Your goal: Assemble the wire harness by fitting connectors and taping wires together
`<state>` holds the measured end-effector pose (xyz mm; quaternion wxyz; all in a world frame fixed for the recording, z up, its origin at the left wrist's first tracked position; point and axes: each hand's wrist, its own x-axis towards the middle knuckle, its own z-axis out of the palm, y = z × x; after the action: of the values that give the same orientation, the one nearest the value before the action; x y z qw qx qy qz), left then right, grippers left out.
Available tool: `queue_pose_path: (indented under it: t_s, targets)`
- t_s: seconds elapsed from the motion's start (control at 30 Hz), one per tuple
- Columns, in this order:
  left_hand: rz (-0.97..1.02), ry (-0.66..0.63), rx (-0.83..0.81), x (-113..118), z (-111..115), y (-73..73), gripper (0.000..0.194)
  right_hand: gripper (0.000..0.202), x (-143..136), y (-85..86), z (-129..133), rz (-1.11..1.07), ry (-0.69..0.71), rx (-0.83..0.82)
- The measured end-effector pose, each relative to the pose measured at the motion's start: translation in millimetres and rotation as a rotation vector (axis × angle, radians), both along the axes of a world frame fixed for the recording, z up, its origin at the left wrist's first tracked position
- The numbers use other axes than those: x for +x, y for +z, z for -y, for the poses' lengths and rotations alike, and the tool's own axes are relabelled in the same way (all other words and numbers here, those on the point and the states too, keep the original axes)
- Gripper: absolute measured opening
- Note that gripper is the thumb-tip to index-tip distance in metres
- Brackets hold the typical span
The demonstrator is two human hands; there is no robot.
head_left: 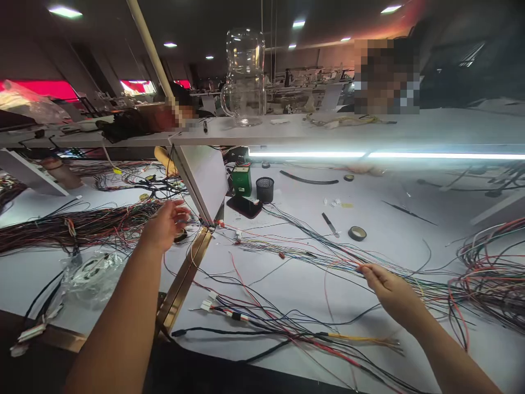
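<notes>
Currently, the person's right hand (385, 287) is closed in a pinch, thumb against fingers, on thin red and multicoloured wires (348, 260) above the right part of the white worktop (303, 284). These wires run from near the black mesh cup (264, 190) toward the large tangled wire bundle (492, 279) at the far right. The left hand (164, 225) is raised near the white upright divider panel (203, 178), its fingers parted and loosely curled — whether a fine strand lies between them cannot be told. Just beside it is a roll of dark tape (180, 235), and below runs a brass-coloured metal strip (186, 279). Nearer the person, black-sleeved cables (283, 332) with red and yellow wires lie across the worktop, close to small white plastic connectors (209, 301). A second dark tape roll (357, 233) lies beyond the right hand, near a flat dark-handled tool (329, 224). A green box (241, 181) stands beside the mesh cup, with a black phone-like slab (244, 206) in front. At the left, a clear plastic bag (94, 276) lies below a thick bundle of dark wires (82, 227).
</notes>
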<state>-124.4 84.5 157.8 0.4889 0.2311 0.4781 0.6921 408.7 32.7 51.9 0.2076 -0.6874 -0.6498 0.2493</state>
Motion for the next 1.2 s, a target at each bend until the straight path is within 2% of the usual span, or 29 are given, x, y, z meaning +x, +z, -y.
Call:
queue_pose_path:
  t_s: [0.07,0.13,0.2,0.3,0.43,0.57,0.67,0.73,0.9,1.0,1.1,1.2]
  targets:
    - [-0.026,0.033,-0.222,-15.9,2.2,-14.4,0.022,0.037,-10.4,3.1,-1.6,-0.033,0.057,-0.023]
    - [-0.011,0.065,-0.328,-26.2,6.9,-27.5,0.023,0.037,-18.9,5.1,-2.6,-0.044,0.079,-0.029]
    - [0.03,0.121,-0.307,-30.5,12.0,-37.1,0.022,0.039,-25.7,6.9,-2.7,-0.05,0.085,-0.038]
    - [0.09,0.258,-0.255,-27.2,16.8,-46.5,0.008,0.041,-33.1,10.9,-1.9,-0.095,0.077,-0.058]
    - [0.17,0.392,-0.284,-10.5,20.2,-59.1,0.019,0.043,-39.1,17.0,-2.6,-0.231,-0.037,-0.029]
    - [0.228,0.516,-0.267,11.8,27.4,-73.7,0.02,0.048,-43.9,20.6,-4.9,-0.367,-0.134,0.008]
    - [0.263,0.586,-0.223,22.4,31.5,-77.3,0.018,0.05,-47.1,20.0,-5.3,-0.445,-0.144,0.008]
    - [0.306,0.618,-0.215,23.5,31.2,-73.6,0.02,0.05,-48.7,18.1,-4.8,-0.47,-0.139,0.002]
    - [0.477,0.558,-0.269,16.2,29.0,-56.8,0.021,0.052,-51.7,11.7,-3.3,-0.452,-0.119,-0.009]
    - [0.511,0.507,-0.221,20.3,34.0,-54.4,0.017,0.051,-53.4,9.5,-3.4,-0.456,-0.116,-0.004]
    - [0.49,0.415,-0.145,37.9,38.5,-60.0,0.031,0.051,-54.6,9.4,-3.6,-0.478,-0.111,-0.014]
    - [0.409,0.249,-0.114,68.4,37.6,-69.9,0.025,0.05,-54.8,10.9,-2.8,-0.484,-0.109,-0.032]
